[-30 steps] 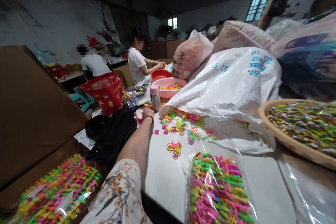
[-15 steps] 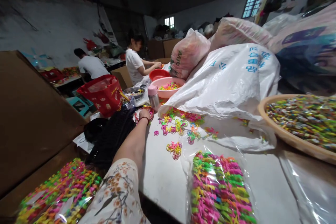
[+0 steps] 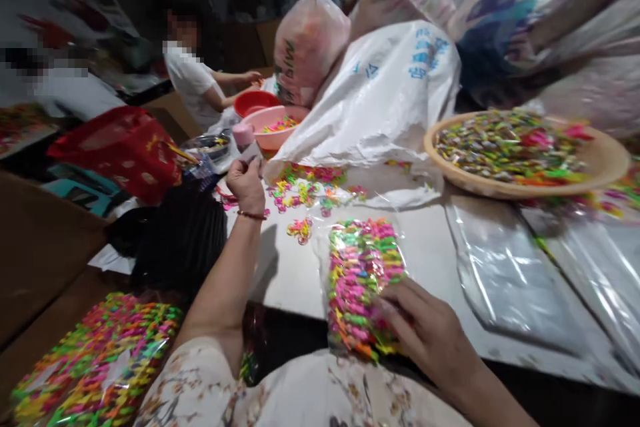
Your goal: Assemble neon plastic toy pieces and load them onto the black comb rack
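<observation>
Left of centre in the head view, the left hand was raised above the white table, its thumb and fingers pinched together on a small pale slip. Just behind the slip stood a bottle with a pink cap. At lower centre lay a clear bag filled with rows of brightly coloured plastic pieces, flat on the table near its front edge. The right hand, at lower right of centre, met the bag's near right corner with fingers partly curled; blur made it impossible to tell whether they gripped the plastic. Loose coloured pieces were scattered beyond the bag, toward a large white sack at upper centre. A tan basin heaped with small items stood at right, with flat clear packaging below it in the frame. Further filled bags occupied the lower left, below a black stack and a red bag. At upper left, a co-worker in a white top sat near a red basin and a pink basin.
</observation>
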The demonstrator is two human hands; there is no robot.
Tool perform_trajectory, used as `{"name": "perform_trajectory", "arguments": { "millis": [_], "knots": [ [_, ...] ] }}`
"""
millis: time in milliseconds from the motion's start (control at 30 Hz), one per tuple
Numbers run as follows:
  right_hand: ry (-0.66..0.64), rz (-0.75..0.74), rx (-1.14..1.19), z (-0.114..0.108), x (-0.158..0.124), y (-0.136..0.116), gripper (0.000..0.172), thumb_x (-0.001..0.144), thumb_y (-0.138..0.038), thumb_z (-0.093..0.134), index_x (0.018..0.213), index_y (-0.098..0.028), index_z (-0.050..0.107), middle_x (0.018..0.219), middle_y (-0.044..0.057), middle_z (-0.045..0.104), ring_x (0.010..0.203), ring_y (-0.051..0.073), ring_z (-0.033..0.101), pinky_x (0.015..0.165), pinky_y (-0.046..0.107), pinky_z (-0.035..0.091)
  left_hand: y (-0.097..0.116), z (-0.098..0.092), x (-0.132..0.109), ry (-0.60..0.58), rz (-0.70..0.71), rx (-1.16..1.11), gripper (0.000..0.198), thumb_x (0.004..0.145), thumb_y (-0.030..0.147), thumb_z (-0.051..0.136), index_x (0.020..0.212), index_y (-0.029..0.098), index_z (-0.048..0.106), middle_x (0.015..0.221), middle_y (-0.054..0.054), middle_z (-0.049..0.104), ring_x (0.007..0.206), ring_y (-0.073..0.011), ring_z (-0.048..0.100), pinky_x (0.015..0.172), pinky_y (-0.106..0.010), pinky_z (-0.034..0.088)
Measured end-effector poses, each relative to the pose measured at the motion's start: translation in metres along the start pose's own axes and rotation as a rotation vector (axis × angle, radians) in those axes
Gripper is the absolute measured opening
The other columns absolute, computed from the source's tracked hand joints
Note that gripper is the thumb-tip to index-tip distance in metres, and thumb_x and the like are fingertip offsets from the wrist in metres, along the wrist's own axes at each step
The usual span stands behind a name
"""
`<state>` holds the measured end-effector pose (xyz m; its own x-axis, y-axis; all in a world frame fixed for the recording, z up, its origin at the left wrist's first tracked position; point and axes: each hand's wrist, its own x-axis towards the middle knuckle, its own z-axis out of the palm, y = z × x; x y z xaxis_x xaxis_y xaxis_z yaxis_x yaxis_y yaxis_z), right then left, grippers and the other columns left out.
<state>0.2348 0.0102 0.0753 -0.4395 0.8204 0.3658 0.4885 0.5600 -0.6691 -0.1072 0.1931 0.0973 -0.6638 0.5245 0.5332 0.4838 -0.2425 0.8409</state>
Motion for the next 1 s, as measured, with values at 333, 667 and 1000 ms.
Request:
{"name": "perform_trajectory", "arguments": {
  "millis": [333,667,1000],
  "knots": [
    [0.05,0.212,0.171,0.0,0.039,0.012,0.018,0.089,-0.032,0.063,0.079,-0.018,0.068,0.071,0.001,0.067,0.066,0.015,0.059,0.061,0.025,0.043,0.129,-0.086,-0.214,-0.943,1.316,-0.076,0.025,0.093,0.013,0.047,0.108,0.004,0.064,0.109,-0.017,0.072,0.109,-0.022,0.067,0.099,-0.034,0.056],
    [0.2,-0.184,-0.333,0.008,0.019,-0.024,0.018,0.095,-0.018,0.049,0.089,-0.016,0.066,0.08,0.006,0.059,0.067,0.016,0.056,0.06,0.025,0.042,0.084,-0.056,-0.24,-0.572,0.954,0.521,0.014,0.092,0.015,0.054,0.081,0.016,0.063,0.079,-0.008,0.066,0.075,-0.0206,0.059,0.065,-0.035,0.045],
    [0.092,-0.269,-0.324,0.035,-0.006,-0.014,0.023,0.093,-0.008,0.042,0.107,-0.016,0.058,0.087,0.008,0.057,0.077,0.018,0.058,0.067,0.027,0.051,0.068,-0.057,-0.231,-0.567,0.715,0.513,0.036,0.092,0.022,0.053,0.126,0.014,0.06,0.07,-0.003,0.062,0.073,-0.0208,0.055,0.075,-0.04,0.03]
  ]
}}
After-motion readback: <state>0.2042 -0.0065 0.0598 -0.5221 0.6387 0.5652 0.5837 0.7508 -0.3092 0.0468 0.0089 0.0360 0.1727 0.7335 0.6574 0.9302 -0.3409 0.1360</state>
